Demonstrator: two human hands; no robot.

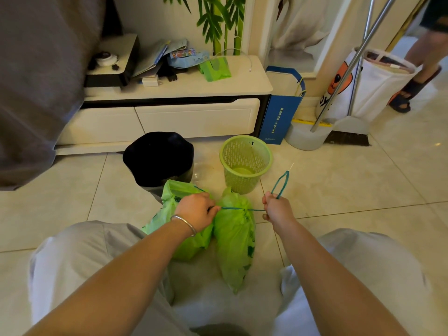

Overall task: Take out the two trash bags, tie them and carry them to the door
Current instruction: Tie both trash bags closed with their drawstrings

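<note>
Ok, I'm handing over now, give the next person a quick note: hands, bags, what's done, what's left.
Left hand and right hand each grip an end of the blue drawstring, pulled taut across the right green bag.
Left green bag lies beside it on the floor, mouth looking open.
Green basket holds no bag; both bags look out.
Left: finish this knot, tie the other bag, carry both to the door.

Two green trash bags (232,238) on floor, right one's drawstring (242,209) cinched.
</note>
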